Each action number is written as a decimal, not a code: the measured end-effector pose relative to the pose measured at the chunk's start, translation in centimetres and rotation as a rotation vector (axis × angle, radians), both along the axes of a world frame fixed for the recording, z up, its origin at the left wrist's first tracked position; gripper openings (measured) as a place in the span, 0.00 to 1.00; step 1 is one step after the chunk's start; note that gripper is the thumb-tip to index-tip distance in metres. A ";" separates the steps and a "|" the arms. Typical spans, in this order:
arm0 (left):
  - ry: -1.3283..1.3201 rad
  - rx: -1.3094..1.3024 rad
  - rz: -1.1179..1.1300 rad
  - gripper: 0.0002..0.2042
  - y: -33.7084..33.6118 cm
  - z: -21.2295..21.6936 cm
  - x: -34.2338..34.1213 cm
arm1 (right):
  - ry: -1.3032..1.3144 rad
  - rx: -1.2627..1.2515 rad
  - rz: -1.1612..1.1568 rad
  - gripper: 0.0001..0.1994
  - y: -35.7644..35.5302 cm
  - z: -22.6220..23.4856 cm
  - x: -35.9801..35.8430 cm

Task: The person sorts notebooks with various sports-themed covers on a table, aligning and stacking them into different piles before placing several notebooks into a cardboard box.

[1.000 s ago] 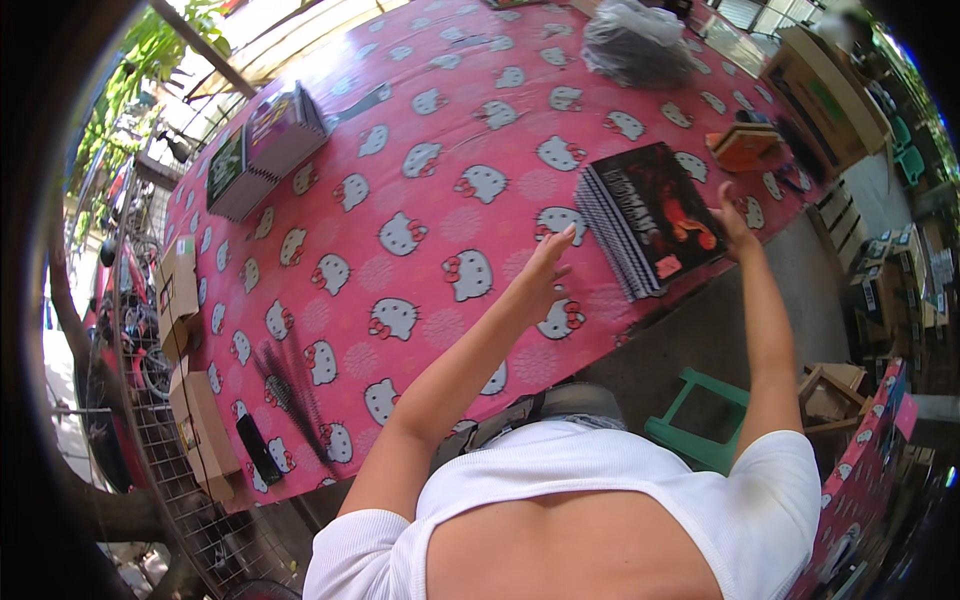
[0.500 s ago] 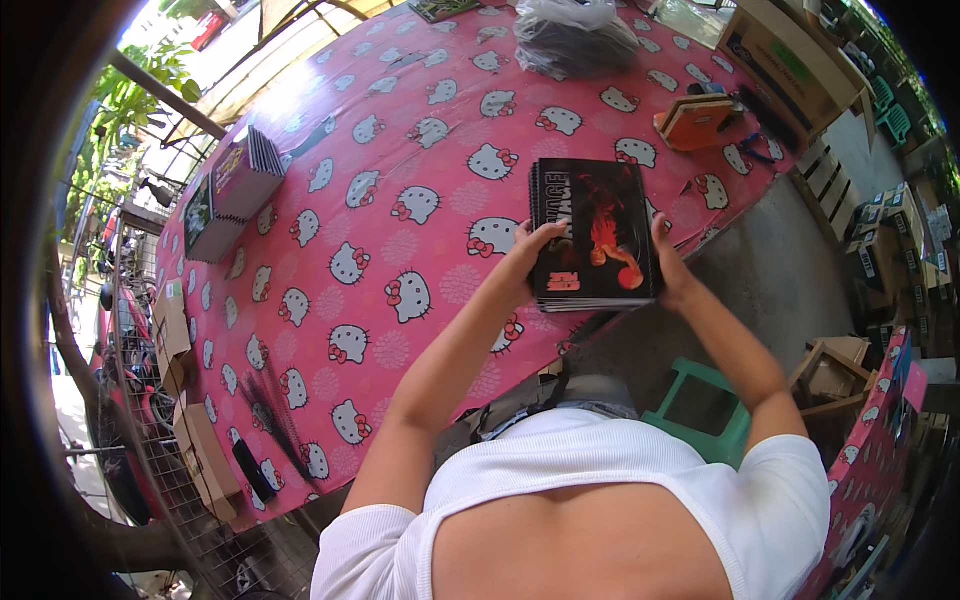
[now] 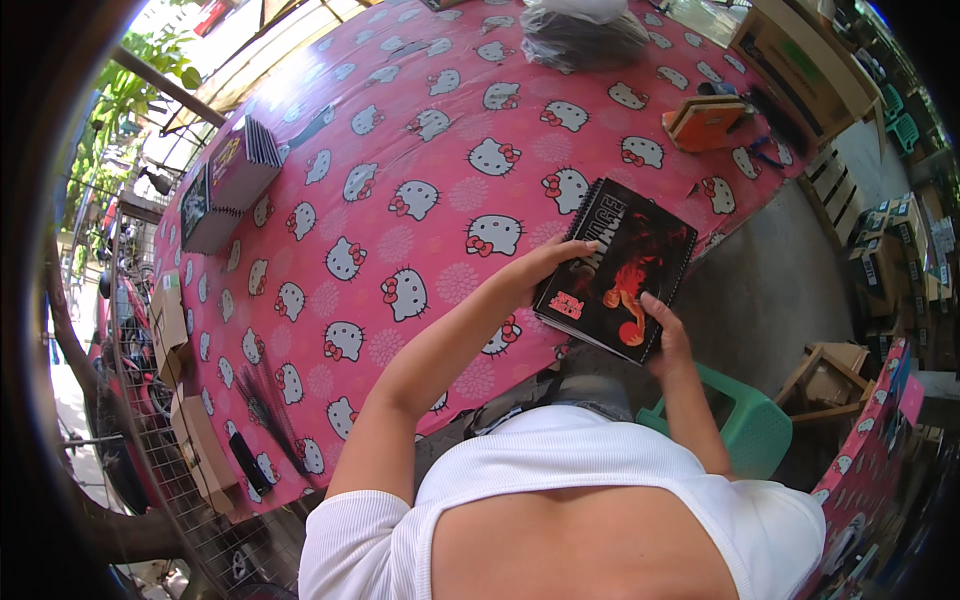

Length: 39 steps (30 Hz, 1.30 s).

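A stack of black spiral notebooks (image 3: 622, 265) with a red flame picture on the cover lies at the near edge of the table. My left hand (image 3: 545, 262) grips its left side, fingers curled over the edge. On the stack's near right corner rests my right hand (image 3: 665, 330), fingers laid on the cover. The table wears a pink cloth (image 3: 400, 150) printed with white cat faces.
A second stack of notebooks (image 3: 225, 182) stands at the table's far left. An orange object (image 3: 705, 120) and a grey plastic bag (image 3: 585, 30) lie at the far right. A green plastic stool (image 3: 745, 425) sits below my right arm. Cardboard boxes (image 3: 185, 420) line the left side.
The notebook stack has slid toward me along the table edge. Both hands came onto it, my left taking the left side and my right the near corner.
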<state>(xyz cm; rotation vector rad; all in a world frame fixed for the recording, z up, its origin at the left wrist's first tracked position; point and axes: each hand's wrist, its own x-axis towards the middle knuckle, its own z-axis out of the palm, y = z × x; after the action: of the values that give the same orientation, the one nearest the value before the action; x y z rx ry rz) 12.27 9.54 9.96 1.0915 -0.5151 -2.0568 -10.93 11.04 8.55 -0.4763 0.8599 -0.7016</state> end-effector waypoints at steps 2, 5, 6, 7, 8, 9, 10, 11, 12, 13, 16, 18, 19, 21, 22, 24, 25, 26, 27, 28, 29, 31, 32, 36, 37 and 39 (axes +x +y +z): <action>0.032 -0.036 -0.017 0.20 -0.1 -0.5 0.7 | 0.062 -0.108 -0.044 0.28 0.7 0.7 0.8; -0.072 -0.079 0.016 0.23 0.6 -0.7 1.4 | 0.139 -0.283 -0.117 0.32 1.8 2.4 2.2; -0.067 -0.080 0.017 0.23 1.2 -1.0 2.0 | 0.148 -0.364 -0.130 0.35 2.1 2.8 2.5; -0.015 -0.109 0.043 0.25 1.8 -1.5 2.5 | 0.153 -0.366 -0.127 0.35 2.5 2.5 2.4; 0.038 -0.138 0.070 0.26 2.4 -2.1 2.8 | 0.225 -0.532 -0.113 0.38 2.9 2.1 2.2; 0.148 -0.209 0.106 0.32 3.2 -2.5 3.2 | 0.288 -0.702 -0.090 0.41 3.3 1.9 2.4; 0.140 -0.212 0.127 0.32 4.0 -3.6 4.0 | 0.274 -0.705 -0.072 0.41 3.9 2.4 3.0; 0.209 -0.270 0.099 0.41 4.7 -4.9 4.6 | 0.334 -0.755 -0.037 0.43 4.5 3.2 3.6; 0.275 -0.331 0.064 0.51 5.2 -5.5 5.0 | 0.393 -0.807 -0.010 0.45 5.0 3.7 4.0; 0.269 -0.354 0.102 0.53 5.8 -4.0 4.9 | 0.447 -0.857 0.036 0.46 4.8 3.1 3.6; 0.044 -0.534 0.251 0.40 8.7 -3.3 6.0 | 0.270 -0.935 0.133 0.46 5.0 2.8 4.8; -0.199 -0.653 0.265 0.39 10.5 -3.3 9.4 | 0.235 -0.885 0.181 0.44 5.0 2.5 6.8; -0.319 -0.701 0.267 0.39 11.9 -3.0 10.8 | 0.249 -0.886 0.315 0.41 4.8 2.1 7.9; -0.468 -0.773 0.346 0.38 15.0 -1.3 13.4 | 0.243 -0.892 0.470 0.38 4.5 0.8 10.6; -0.496 -0.806 0.418 0.37 16.5 -0.3 14.7 | 0.198 -0.839 0.603 0.36 4.4 0.0 12.2; -0.596 -0.863 0.443 0.35 19.6 0.6 17.9 | 0.256 -1.592 0.822 0.33 2.9 -2.0 15.6; -0.986 -0.993 0.189 0.33 20.9 0.6 19.5 | 0.243 -1.812 0.733 0.32 2.5 -3.1 17.3; -1.168 -1.057 0.119 0.30 21.8 0.4 20.0 | 0.226 -2.027 0.626 0.31 2.4 -4.2 19.0; -1.356 -1.120 0.055 0.27 22.6 0.0 20.5 | 0.204 -2.034 0.635 0.31 2.1 -5.9 20.7; -1.534 -1.186 -0.001 0.24 23.4 -0.4 20.9 | 0.233 -2.175 0.661 0.28 2.1 -7.3 22.2; -1.289 -1.048 0.176 0.23 23.9 -1.0 21.2 | 0.246 -2.248 0.674 0.27 1.9 -8.5 22.9; -1.080 -0.892 0.309 0.23 25.0 -3.9 21.6 | 0.157 -2.103 0.846 0.25 2.1 -10.0 24.1; -0.973 -0.821 0.385 0.24 25.5 -5.1 21.6 | 0.080 -1.880 0.980 0.23 2.0 -10.4 24.5; -0.884 -0.797 0.391 0.67 24.2 -4.4 21.9 | -0.017 -1.475 1.143 0.24 2.2 -4.1 25.6; -0.802 -0.799 0.449 0.67 23.5 -3.6 22.4 | -0.079 -1.220 1.145 0.24 2.5 -3.1 26.0; -0.646 -0.656 0.556 0.60 22.2 -1.3 23.3 | -0.205 -0.697 1.046 0.23 3.3 -1.1 26.6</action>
<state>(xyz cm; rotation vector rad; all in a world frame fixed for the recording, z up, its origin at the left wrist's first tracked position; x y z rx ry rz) 35.56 31.73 8.65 1.2741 -0.9819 -0.9198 15.71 14.33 7.44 -1.3224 0.0634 -0.0352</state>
